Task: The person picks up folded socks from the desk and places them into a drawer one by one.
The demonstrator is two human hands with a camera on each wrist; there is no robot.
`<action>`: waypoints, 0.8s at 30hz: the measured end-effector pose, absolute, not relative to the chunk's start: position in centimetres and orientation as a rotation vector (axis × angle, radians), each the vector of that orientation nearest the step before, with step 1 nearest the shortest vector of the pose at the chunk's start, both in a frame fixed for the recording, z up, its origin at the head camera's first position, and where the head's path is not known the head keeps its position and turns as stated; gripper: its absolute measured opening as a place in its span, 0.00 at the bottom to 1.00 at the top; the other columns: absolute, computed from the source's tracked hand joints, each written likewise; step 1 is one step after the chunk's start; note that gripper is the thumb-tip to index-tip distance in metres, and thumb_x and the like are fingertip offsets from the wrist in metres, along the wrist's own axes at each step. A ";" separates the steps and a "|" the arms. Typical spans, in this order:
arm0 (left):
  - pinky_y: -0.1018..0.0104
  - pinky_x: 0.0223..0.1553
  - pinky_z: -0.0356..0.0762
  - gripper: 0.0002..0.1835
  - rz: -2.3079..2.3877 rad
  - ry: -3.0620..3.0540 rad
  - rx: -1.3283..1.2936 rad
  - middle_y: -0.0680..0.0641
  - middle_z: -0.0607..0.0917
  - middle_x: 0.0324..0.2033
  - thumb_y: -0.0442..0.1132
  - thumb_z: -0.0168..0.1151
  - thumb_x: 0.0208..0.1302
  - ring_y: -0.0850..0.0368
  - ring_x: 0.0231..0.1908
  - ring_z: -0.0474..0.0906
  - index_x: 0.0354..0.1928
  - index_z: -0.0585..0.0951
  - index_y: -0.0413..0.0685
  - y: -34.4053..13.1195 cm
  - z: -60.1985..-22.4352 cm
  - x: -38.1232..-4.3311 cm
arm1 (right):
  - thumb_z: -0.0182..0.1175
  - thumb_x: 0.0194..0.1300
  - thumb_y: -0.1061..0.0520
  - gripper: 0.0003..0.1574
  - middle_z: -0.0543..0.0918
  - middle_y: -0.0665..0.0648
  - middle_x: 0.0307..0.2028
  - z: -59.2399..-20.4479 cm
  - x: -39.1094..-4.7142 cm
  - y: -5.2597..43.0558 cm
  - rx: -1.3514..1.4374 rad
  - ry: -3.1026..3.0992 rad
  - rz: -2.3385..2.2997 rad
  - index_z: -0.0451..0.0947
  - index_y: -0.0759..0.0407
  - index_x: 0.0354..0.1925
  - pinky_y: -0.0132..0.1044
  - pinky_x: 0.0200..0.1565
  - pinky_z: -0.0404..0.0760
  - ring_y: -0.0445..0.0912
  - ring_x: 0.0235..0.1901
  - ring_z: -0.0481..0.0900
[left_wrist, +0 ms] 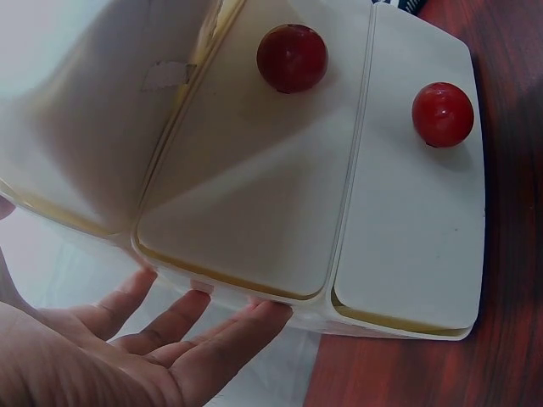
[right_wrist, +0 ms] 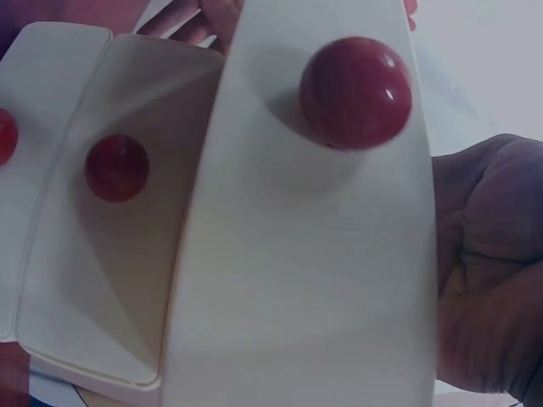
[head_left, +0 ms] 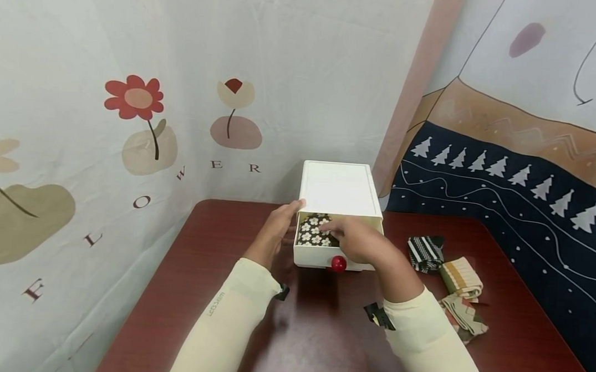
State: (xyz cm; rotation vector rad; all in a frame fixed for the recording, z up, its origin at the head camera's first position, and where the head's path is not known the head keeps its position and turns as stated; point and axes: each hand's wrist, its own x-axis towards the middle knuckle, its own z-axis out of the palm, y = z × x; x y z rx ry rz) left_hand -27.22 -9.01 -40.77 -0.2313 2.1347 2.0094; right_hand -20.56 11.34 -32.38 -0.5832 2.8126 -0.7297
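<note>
A white drawer unit (head_left: 339, 186) stands on the table with its top drawer (head_left: 311, 256) pulled out. In that drawer lies a black cloth with cream flowers (head_left: 316, 231). My right hand (head_left: 362, 241) reaches over the drawer's side, its index finger touching the cloth; its other fingertips are hidden behind the drawer front in the right wrist view. My left hand (head_left: 278, 225) rests along the unit's left side. In the left wrist view its fingers (left_wrist: 229, 343) are stretched out against the side wall, below the two lower drawers.
To the unit's right lie a folded black-and-white striped cloth (head_left: 426, 252), a cream and tan folded cloth (head_left: 462, 277) and a patterned folded cloth (head_left: 463, 315). Red round knobs (head_left: 338, 264) stick out from the drawer fronts. A printed curtain (head_left: 283, 58) hangs behind the table (head_left: 197, 315).
</note>
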 end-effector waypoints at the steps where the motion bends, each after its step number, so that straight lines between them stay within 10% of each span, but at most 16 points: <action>1: 0.39 0.61 0.82 0.45 2.011 2.131 -0.229 0.38 0.78 0.69 0.71 0.61 0.69 0.35 0.67 0.78 0.79 0.73 0.53 -9.0 -40.8 -27.2 | 0.54 0.81 0.66 0.25 0.86 0.65 0.65 -32.3 -20.5 11.6 -0.584 2.821 -0.735 0.87 0.52 0.66 0.49 0.56 0.84 0.55 0.54 0.83; 11: 0.37 0.63 0.81 0.45 2.017 2.118 -0.225 0.37 0.78 0.69 0.71 0.62 0.68 0.35 0.68 0.78 0.80 0.72 0.53 -9.0 -40.8 -27.4 | 0.52 0.81 0.68 0.26 0.86 0.66 0.65 -31.7 -19.5 14.1 -0.513 2.896 -0.833 0.87 0.53 0.66 0.50 0.53 0.84 0.58 0.58 0.84; 18: 0.37 0.63 0.80 0.45 2.008 2.128 -0.227 0.38 0.76 0.70 0.71 0.62 0.69 0.34 0.69 0.77 0.79 0.72 0.54 -9.0 -40.7 -27.3 | 0.56 0.80 0.68 0.24 0.87 0.67 0.64 -31.7 -18.2 16.5 -0.476 2.975 -0.968 0.86 0.57 0.66 0.63 0.69 0.81 0.63 0.66 0.84; 24: 0.38 0.64 0.79 0.45 2.005 2.136 -0.233 0.38 0.78 0.70 0.71 0.61 0.69 0.34 0.69 0.77 0.80 0.72 0.54 -9.0 -40.7 -27.3 | 0.62 0.77 0.70 0.18 0.91 0.65 0.57 -32.7 -17.3 18.4 -0.595 3.111 -1.199 0.90 0.62 0.59 0.63 0.62 0.86 0.60 0.55 0.88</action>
